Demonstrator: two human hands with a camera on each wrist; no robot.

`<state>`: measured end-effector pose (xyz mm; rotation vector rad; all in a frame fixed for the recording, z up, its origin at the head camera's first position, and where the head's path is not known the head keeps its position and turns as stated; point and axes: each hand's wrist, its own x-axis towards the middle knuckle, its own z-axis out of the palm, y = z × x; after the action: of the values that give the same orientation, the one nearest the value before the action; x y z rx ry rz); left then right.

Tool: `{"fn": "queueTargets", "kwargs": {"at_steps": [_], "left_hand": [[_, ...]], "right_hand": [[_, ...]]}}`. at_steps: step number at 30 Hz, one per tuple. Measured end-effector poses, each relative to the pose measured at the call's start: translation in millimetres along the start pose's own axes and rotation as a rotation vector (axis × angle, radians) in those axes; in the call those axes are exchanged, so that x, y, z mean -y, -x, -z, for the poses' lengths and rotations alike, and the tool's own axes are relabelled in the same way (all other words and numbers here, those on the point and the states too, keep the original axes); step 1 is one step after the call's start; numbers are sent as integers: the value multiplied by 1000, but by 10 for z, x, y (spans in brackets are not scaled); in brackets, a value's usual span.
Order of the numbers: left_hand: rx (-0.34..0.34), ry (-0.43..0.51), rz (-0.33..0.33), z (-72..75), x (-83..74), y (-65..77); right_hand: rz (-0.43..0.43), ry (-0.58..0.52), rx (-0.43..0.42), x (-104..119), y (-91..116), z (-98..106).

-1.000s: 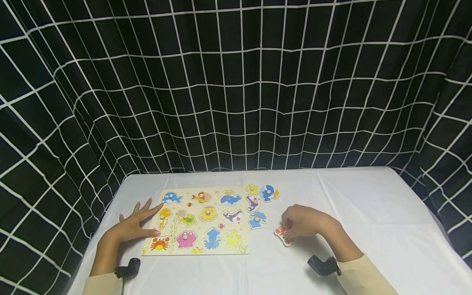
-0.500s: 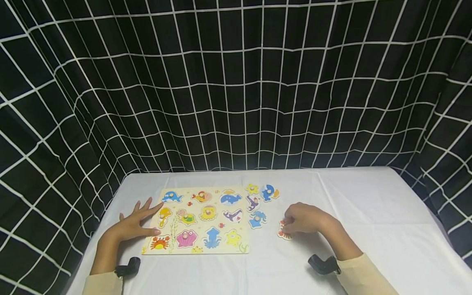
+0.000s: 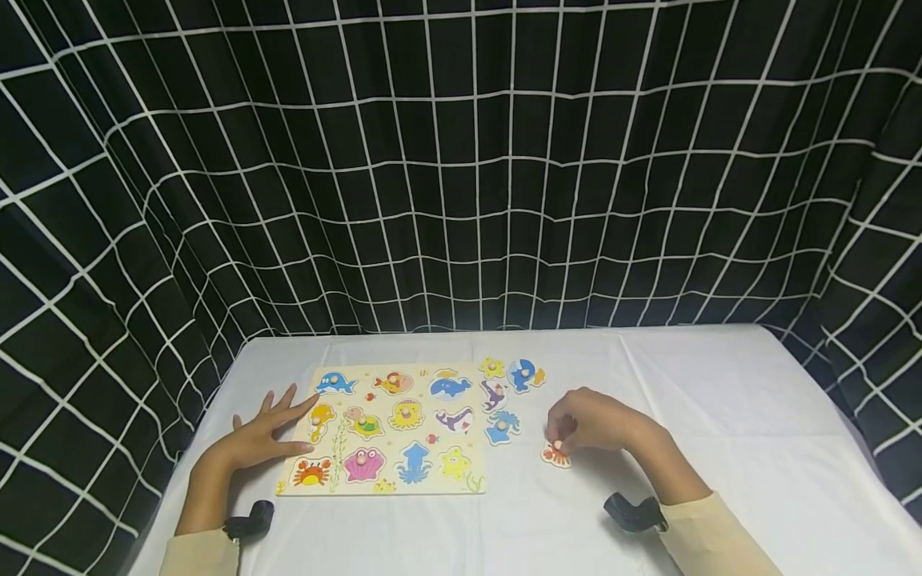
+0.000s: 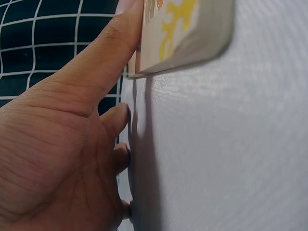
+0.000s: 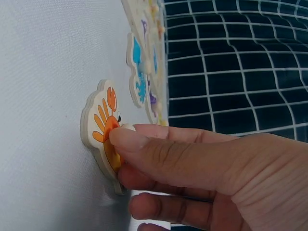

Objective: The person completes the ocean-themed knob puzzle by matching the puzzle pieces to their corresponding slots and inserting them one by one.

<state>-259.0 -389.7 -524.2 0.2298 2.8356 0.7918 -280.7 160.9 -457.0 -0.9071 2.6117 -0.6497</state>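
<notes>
My right hand (image 3: 594, 420) pinches the small knob of a crab puzzle piece (image 3: 556, 456) between thumb and fingers. In the right wrist view the orange crab piece (image 5: 101, 127) stays on or very near the white cloth, part of its face hidden by the thumb. My left hand (image 3: 259, 436) spreads its fingers over the left edge of a cream puzzle board (image 3: 389, 490) printed with sea animals. In the left wrist view, the thumb (image 4: 113, 45) of that hand lies along the corner of the board (image 4: 211, 36). A printed crab shape (image 3: 312, 473) shows at the board's lower left.
Right of the board lie loose knobbed pieces: a yellow starfish (image 3: 493, 368), a blue whale (image 3: 523, 375), a purple shark (image 3: 494, 395) and a blue squid (image 3: 502, 428). A white cloth (image 3: 691, 400) covers the table. A dark gridded curtain (image 3: 504, 200) surrounds it.
The crab piece has turned under my right hand and shifted slightly away from me. My right hand's fingers have changed their hold on it. My left hand stays in place.
</notes>
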Motion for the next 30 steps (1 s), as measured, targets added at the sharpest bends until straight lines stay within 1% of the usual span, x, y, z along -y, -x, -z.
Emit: {"fn": "queueTargets", "kwargs": {"at_steps": [4,11,14,19,27,30], "left_hand": [[6,-4,23,-4,4,-13],[7,0,25,14,-27,5],[1,-15,36,-7,6,-21],[-4,-23,31,-22,42,-43],[-10,-17,23,-16,9,-24],[3,-2,14,24,-69,27]], "right_hand": [[15,3,7,-8,1,-6],[24,-7,14,-8,11,-10],[27,-3,13,-16,12,-19],[18,7,-1,-22,2,-25],[31,-22,-10,-57,-21,-43],[26,-36,-6,-70,-24,-47]]}}
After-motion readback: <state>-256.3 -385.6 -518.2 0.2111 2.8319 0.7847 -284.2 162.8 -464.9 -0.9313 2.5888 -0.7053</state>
